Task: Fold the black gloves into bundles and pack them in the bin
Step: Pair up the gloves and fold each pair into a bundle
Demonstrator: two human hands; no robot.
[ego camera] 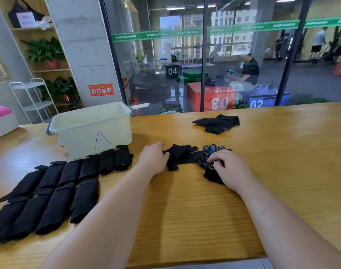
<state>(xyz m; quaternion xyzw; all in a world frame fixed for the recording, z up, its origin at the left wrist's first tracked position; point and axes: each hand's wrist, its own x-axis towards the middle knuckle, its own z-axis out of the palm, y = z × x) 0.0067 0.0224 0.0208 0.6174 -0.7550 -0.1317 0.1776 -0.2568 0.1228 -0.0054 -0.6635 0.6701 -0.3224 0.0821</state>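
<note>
Bin [78, 136], cream, is sitting left on the counter [185, 210], showing a blue handwritten "A"; the green strip [156, 34] on the glass [165, 78] is reading "MAXIMUM". Dotted glove [210, 150] is lying mid-counter, fingers pointing away, right grip [229, 169] pinching its palm. Plain glove [180, 155] is lying crosswise beside it, fingers pointing right; left grip [153, 159] seems to be pinching its cuff. Folded bundles [68, 181] are lying in rows before the bin; loose gloves [218, 123] are heaped behind.
</note>
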